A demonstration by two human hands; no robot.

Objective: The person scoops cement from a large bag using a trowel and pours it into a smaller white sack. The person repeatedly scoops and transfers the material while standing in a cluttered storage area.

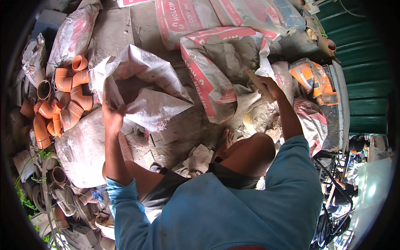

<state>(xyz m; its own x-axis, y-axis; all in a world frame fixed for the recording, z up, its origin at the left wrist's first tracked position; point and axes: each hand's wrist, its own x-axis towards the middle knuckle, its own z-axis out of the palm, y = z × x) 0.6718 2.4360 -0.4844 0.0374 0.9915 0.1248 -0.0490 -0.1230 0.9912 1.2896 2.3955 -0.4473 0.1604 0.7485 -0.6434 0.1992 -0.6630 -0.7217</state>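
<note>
My left hand [111,118] is closed on the near left edge of a white woven sack [156,106], whose mouth gapes upward. Over the right side of an opened red-and-white cement bag [200,81], my right hand [270,86] grips a tan, flat piece of wood [257,81]. Grey powder [233,58] shows inside that bag. The far end of the wood lies by the bag's torn rim; my fingers partly hide its near end.
Orange pipe elbows [68,93] are heaped at the left. More cement bags [185,21] lie at the back. An orange-and-black package [314,79] rests near a green corrugated wall [366,75]. Broken pieces [198,158] litter the ground by my feet.
</note>
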